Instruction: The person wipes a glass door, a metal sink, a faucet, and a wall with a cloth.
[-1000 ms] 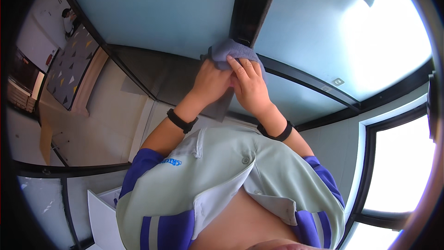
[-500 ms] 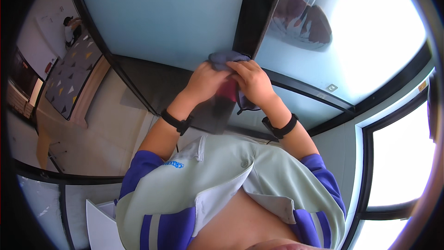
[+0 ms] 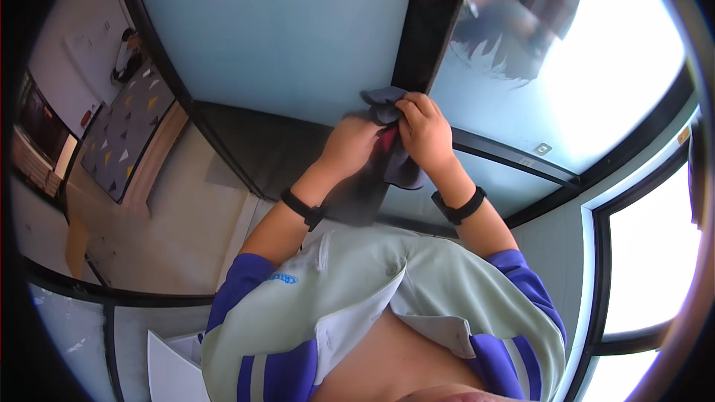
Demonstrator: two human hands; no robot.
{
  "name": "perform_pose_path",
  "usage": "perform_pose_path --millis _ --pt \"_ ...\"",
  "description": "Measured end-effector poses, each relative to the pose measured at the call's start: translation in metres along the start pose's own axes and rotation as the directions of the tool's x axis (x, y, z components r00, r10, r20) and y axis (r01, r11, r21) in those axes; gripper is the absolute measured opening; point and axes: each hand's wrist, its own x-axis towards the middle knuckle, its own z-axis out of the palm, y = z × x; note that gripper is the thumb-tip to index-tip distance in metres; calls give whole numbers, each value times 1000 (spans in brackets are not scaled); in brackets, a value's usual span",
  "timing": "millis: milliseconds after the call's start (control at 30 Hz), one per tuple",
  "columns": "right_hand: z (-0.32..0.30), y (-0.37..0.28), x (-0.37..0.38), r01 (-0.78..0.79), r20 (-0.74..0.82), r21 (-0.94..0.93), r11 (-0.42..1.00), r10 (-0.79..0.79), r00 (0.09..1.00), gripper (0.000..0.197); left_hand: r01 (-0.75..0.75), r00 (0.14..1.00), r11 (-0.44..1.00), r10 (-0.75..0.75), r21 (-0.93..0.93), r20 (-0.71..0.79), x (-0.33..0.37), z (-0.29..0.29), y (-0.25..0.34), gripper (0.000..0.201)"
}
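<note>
Both hands are raised in front of my chest, close to a dark upright frame post (image 3: 427, 26) between frosted glass panels. A dark grey cloth (image 3: 404, 173) is bunched between them, with a pink-red patch showing in its folds. My right hand (image 3: 430, 134) pinches its upper part between thumb and fingers. My left hand (image 3: 351, 147) is closed on the cloth's left side; its fingertips are partly hidden and a little blurred. The cloth's upper fold sticks up just below the post, and its lower part hangs beside my right wrist. Black bands circle both wrists.
A large frosted glass panel (image 3: 275, 30) rises at the upper left, and a brighter one with a reflection at the upper right. A bed with a patterned grey mattress (image 3: 123, 141) stands far left, a person (image 3: 128, 56) beyond it. A white open-topped box (image 3: 175, 365) sits lower left.
My hands have shifted slightly right and the left one lower. More of the cloth now hangs down beside my right wrist. The view has turned a little.
</note>
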Motion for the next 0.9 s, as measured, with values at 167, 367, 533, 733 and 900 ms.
perform_pose_path --millis 167,367,533,733,900 --pt "4 -9 -1 -110 76 161 981 99 992 19 18 998 999 -16 27 -61 -2 -5 -1 27" --pt "-2 -39 31 -173 18 388 905 180 983 18 1 934 996 29 84 -356 -2 -45 14 26" --pt "26 -52 22 -213 91 498 840 194 977 16 21 963 996 4 92 -268 -20 -68 12 27" --pt "39 -73 37 -584 496 758 292 323 806 20 220 898 969 -157 109 -410 -50 -78 -1 33" --pt "65 -92 40 -593 576 805 -14 261 775 21 398 872 906 -325 142 -366 -83 -85 -14 39"
